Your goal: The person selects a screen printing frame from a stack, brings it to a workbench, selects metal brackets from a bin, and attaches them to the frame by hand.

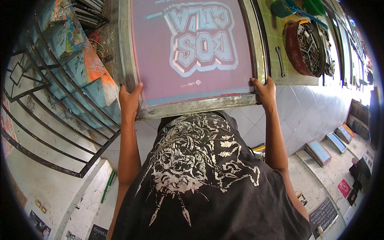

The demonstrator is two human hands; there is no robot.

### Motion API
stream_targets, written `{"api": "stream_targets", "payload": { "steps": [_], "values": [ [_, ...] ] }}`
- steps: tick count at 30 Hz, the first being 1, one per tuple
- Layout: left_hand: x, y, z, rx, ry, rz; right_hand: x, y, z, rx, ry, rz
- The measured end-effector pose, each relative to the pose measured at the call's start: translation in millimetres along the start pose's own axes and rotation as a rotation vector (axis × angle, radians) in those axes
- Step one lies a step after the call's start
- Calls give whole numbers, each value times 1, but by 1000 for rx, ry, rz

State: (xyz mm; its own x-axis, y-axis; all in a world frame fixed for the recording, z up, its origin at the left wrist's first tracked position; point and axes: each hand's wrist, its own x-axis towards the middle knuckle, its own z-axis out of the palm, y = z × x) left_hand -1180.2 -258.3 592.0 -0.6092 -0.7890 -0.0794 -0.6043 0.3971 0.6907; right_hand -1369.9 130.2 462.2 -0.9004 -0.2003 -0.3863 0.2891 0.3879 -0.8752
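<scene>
At the left of the view is a dark metal grille. My left hand grips the left side of a framed screen, near its lower corner; the screen fills the upper centre, above my black shirt. My right hand, well apart from the left, clasps its right side. Upper right, a wrench lies beside a round tin of metal parts.

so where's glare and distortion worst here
In the head view, glare washes out the upper right, beyond the dark red tin; in that same view, lines bend most near the black rim, while the screen frame bows slightly and the left hand and right hand look fairly sharp.
</scene>
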Motion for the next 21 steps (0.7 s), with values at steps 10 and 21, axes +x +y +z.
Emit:
{"api": "stream_targets", "payload": {
  "steps": [10,21],
  "values": [
    [12,-39,0,-63,9,-78,-1,1,10,-16,30,-41],
    [16,-53,-3,-39,-9,-46,-1,3,17,103,2,-33]
  ]
}}
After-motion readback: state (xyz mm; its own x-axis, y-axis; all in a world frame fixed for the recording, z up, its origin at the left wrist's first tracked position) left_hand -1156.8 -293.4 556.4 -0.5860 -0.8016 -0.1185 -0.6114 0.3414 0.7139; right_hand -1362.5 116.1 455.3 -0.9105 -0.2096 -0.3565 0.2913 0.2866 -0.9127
